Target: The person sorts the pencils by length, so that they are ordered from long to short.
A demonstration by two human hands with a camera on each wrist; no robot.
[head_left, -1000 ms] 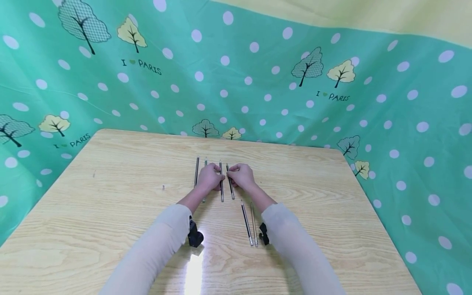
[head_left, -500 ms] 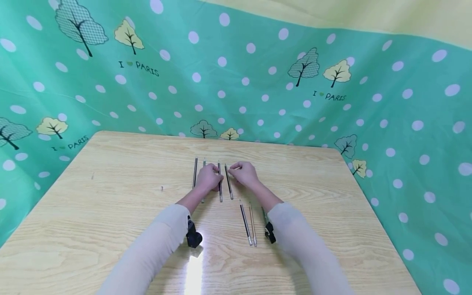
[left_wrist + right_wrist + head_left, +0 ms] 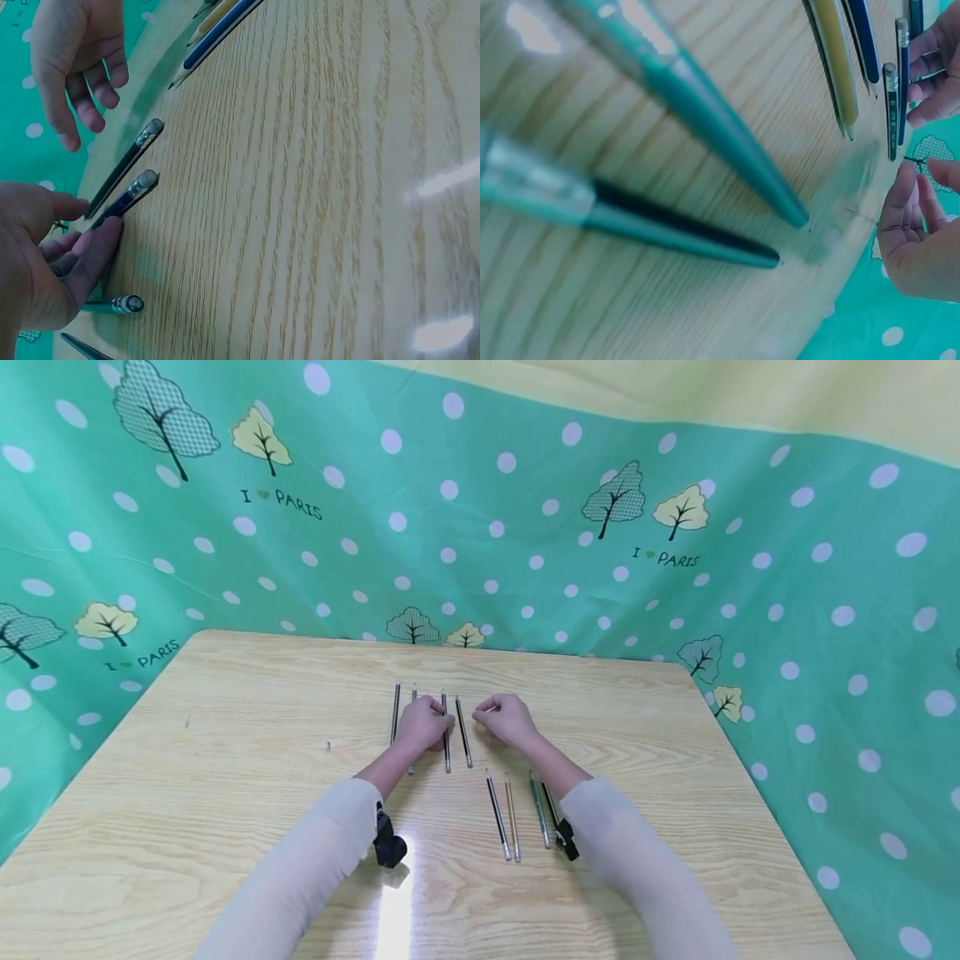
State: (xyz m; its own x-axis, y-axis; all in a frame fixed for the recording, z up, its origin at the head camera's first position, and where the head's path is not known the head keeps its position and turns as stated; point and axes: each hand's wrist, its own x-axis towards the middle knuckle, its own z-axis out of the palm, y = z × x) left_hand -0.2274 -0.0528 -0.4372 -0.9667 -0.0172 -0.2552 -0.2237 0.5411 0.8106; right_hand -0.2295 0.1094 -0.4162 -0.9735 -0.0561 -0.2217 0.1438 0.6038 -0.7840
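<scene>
My left hand (image 3: 424, 722) pinches a dark pencil (image 3: 447, 752) between thumb and fingers, the pencil lying eraser end toward me. To its right lies another dark pencil (image 3: 464, 735), apart from both hands. My right hand (image 3: 508, 718) hovers just right of that one, fingers loosely bent with nothing between them; the left wrist view shows these fingers (image 3: 96, 86) hanging free. Left of the left hand are a black pencil (image 3: 395, 714) and a green pencil (image 3: 414, 692), the latter partly hidden behind the hand.
Nearer me lie a dark blue pencil (image 3: 497, 817), a yellow pencil (image 3: 513, 818), a green pencil (image 3: 539, 810) and a dark pencil (image 3: 550, 804) partly covered by the right wrist camera (image 3: 567, 840). A tiny scrap (image 3: 327, 746) sits left on the wooden table (image 3: 225, 760). A green curtain (image 3: 337, 543) hangs behind.
My right hand has let go of the rightmost pencil of the far row and drawn off to the right. Its sleeve has uncovered two nearer pencils. The left hand stays in place.
</scene>
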